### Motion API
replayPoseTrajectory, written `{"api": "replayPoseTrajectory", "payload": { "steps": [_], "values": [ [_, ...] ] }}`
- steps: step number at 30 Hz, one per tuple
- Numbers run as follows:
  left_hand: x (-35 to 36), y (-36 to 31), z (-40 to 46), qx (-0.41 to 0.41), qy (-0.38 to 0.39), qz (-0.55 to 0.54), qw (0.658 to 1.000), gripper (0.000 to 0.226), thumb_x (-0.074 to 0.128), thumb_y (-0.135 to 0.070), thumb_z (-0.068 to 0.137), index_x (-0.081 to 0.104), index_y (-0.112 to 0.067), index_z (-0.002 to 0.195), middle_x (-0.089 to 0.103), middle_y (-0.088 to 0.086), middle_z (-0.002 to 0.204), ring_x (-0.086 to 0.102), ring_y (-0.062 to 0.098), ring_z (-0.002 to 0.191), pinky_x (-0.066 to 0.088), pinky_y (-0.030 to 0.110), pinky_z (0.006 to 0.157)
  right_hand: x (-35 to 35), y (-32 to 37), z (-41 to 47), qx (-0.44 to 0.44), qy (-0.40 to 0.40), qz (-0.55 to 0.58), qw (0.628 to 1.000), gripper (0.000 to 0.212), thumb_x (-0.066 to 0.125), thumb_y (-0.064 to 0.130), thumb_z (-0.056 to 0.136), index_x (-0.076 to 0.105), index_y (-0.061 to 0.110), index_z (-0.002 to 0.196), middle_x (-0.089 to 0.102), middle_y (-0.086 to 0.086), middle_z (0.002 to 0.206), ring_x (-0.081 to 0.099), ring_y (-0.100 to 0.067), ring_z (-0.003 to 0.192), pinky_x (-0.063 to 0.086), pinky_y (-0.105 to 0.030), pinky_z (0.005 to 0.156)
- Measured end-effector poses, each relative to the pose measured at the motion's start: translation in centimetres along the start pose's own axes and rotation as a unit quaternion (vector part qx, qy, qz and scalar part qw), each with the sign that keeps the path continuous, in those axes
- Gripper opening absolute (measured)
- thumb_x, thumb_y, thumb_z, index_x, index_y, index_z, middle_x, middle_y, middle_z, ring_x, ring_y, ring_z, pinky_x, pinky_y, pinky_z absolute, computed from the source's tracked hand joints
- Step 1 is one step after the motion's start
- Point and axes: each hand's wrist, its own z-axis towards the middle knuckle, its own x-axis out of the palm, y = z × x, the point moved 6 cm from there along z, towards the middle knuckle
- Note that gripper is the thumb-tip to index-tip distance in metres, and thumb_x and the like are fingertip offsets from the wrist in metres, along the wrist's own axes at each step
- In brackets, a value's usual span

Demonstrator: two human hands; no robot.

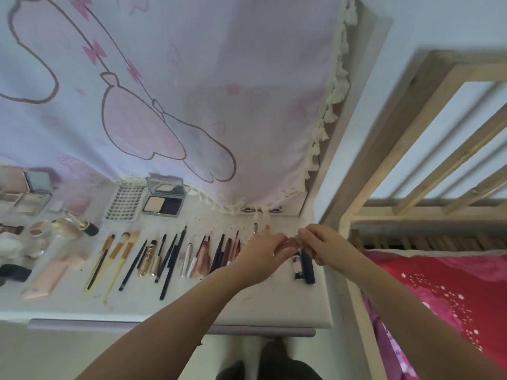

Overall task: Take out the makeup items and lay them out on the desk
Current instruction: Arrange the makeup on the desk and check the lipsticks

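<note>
Fingers (pixel 285 244) of both hands meet above dark tube (pixel 307 266).

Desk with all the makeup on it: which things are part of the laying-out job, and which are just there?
Part of the job:
- brushes
- pencils
- open powder compact
- lash tray
- pink tube
- dark tube
- left hand and right hand, meeting over a small item I can't make out

Just there:
- pink curtain
- wooden bed frame
- red bedding
</note>
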Motion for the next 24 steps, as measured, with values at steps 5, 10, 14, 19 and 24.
{"api": "replayPoseTrajectory", "payload": {
  "steps": [5,10,14,19,24],
  "values": [
    [-0.4,0.5,-1.7,-0.05,0.047,-0.201,0.977,0.038,0.04,-0.048,0.096,0.058,-0.016,0.086,0.052,-0.006,0.063,0.048,0.013,0.06,0.043,0.028,0.064,0.9,1.2,-1.3,-0.065,0.05,0.015,0.997,0.011,0.046,0.034,0.097,0.055,0.03,0.098,0.055,0.014,0.062,0.048,-0.003,0.055,0.041,-0.019,0.054],
    [-0.5,1.1,-2.4,-0.031,0.042,-0.152,0.987,0.022,0.046,-0.043,0.095,0.058,-0.025,0.093,0.053,-0.011,0.069,0.046,-0.003,0.056,0.04,0.019,0.061,0.8,2.2,-2.4,0.011,0.13,0.037,0.991,0.033,0.04,0.049,0.095,0.064,0.027,0.104,0.069,0.004,0.084,0.063,-0.008,0.07,0.047,-0.019,0.06],
    [-0.8,1.1,-2.6,-0.031,0.045,-0.139,0.989,0.024,0.045,-0.047,0.094,0.06,-0.028,0.094,0.055,-0.01,0.073,0.049,-0.005,0.062,0.041,0.02,0.064,1.0,2.7,-2.4,0.018,0.154,-0.042,0.987,0.043,0.04,0.058,0.09,0.067,0.025,0.081,0.053,0.007,0.058,0.044,-0.009,0.051,0.036,-0.022,0.054],
    [-0.9,1.1,-2.5,-0.034,0.094,-0.162,0.982,0.045,0.039,-0.05,0.095,0.065,-0.014,0.104,0.064,0.016,0.101,0.059,0.029,0.095,0.047,0.041,0.089,0.3,2.2,-2.7,0.032,0.184,0.013,0.982,0.029,0.058,0.037,0.091,0.052,0.032,0.119,0.064,0.006,0.111,0.063,-0.008,0.099,0.052,-0.019,0.073],
    [-0.3,0.2,-1.7,-0.023,0.135,-0.142,0.98,0.03,0.044,-0.04,0.097,0.06,-0.02,0.111,0.061,-0.008,0.088,0.057,0.012,0.085,0.046,0.025,0.079,0.4,1.5,-2.3,0.089,0.176,-0.072,0.978,0.04,0.036,0.047,0.098,0.062,0.019,0.085,0.063,0.003,0.069,0.05,-0.007,0.052,0.04,-0.019,0.055]
  ]
}}
